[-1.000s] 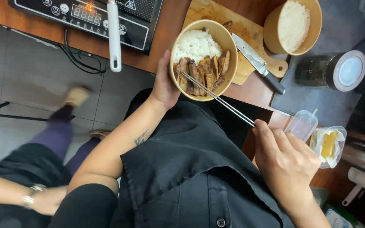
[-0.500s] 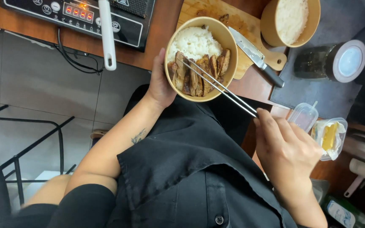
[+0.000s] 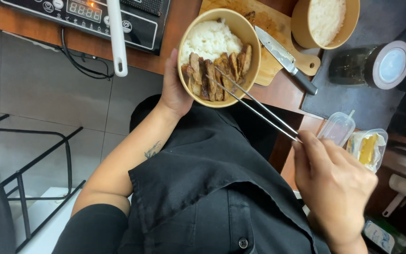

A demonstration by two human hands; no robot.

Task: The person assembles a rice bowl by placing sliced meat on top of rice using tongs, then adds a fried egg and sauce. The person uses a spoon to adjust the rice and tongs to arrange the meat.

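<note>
Plating step: left hand (image 3: pixel 175 87) cupped the bowl (image 3: pixel 219 56) of rice and meat slices (image 3: pixel 217 75) above the surface (image 3: pixel 165 59) edge, right hand (image 3: pixel 337 188) pinched shut on tongs (image 3: pixel 254 101), tips at the slices; next move likely called for fine nudging.

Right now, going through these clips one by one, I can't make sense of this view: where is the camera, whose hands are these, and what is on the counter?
The camera sits on a person's head and looks straight down, so their black shirt fills the middle. The left hand holds a tan bowl of white rice and sliced browned meat. The right hand holds long metal tongs whose tips touch the meat. On the counter lie a wooden cutting board with a knife, a second bowl of rice, an induction cooker with a white handle across it, a dark jar on its side and small clear plastic tubs.
</note>
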